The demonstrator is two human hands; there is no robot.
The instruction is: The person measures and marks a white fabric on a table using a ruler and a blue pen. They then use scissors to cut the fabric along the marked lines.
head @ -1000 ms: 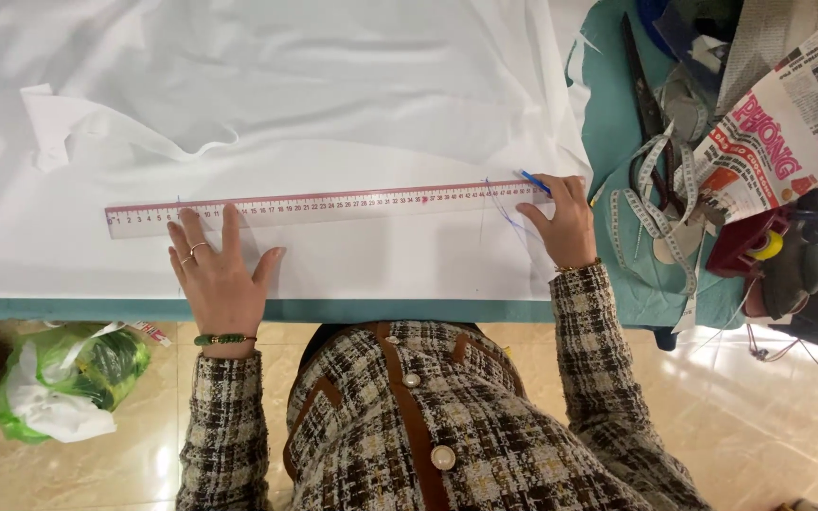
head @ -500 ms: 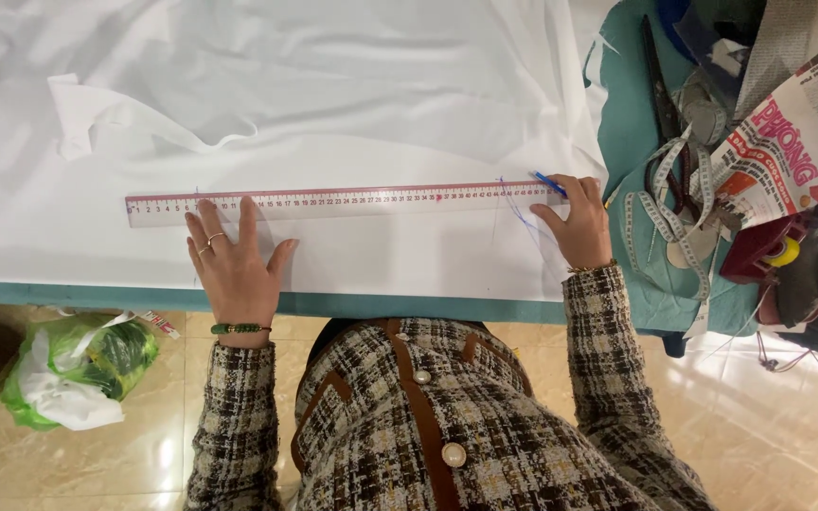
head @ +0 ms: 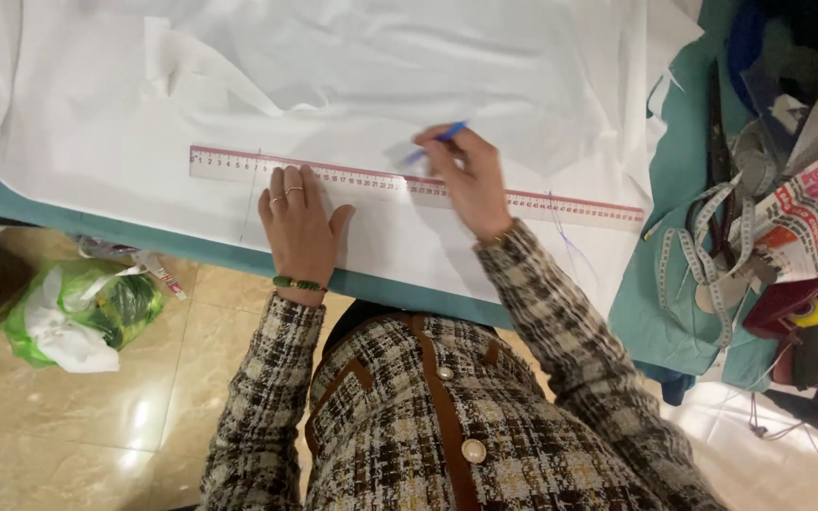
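Observation:
A long clear ruler with red markings (head: 371, 177) lies across white fabric (head: 352, 85) spread on a teal-covered table (head: 97, 230). My left hand (head: 300, 222) presses flat on the ruler's left part, fingers apart, with rings and a green bracelet at the wrist. My right hand (head: 466, 178) is at the ruler's middle, gripping a blue pen (head: 435, 142) whose tip touches the fabric just above the ruler's edge. A faint blue line runs on the fabric near the ruler's right end.
A measuring tape (head: 702, 270), dark scissors (head: 714, 123), a printed paper bag (head: 802, 222) and piled cloth crowd the table's right side. A green and white plastic bag (head: 78, 312) lies on the tiled floor at left. The table's near edge runs below the ruler.
My right hand has moved left along the ruler from its right end to its middle, with the pen. My left hand still presses the ruler. The camera view shifted.

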